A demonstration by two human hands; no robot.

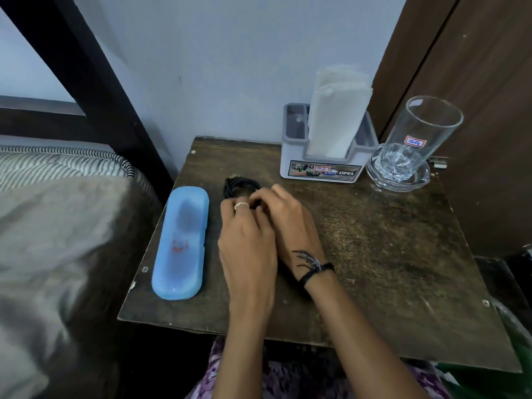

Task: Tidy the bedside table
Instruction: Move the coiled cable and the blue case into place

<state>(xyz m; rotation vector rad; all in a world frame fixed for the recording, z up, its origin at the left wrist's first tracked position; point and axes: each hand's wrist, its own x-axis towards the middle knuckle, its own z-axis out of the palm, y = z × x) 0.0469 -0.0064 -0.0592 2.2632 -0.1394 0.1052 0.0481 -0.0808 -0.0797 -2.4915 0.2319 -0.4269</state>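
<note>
Table (374,254): dark, worn wooden top, wall at the far edge, bed to the left.

Cable (240,187): black, coiled into a small bundle, lying left of centre on the table, just beyond the fingers. Its near part is hidden under the hands.

Left hand (247,234): fingers curled down onto the near side of the cable, apparently pinching it; ring on one finger.

Right hand (288,214): laid against the left, fingertips closed on the same cable; black band at the wrist. Exact hold of either hand is partly hidden.

Case (180,243): pale blue, long, closed, lying left of the hands, near but apart.

Holder (325,165): grey-white, at the far edge, with tissues (335,116) standing upright in it.

Glass (417,139): clear, empty, upright in a clear dish (398,180), far right corner, well apart from the hands.

Risks, as judged:
- The coil probably springs loose if either pinch slackens before the end is tucked or tied.
- A trailing loop may drag against the case and push it toward the left edge.
- A wide swing of the right arm could knock over the tall glass; it looks top-heavy in its dish.
</note>
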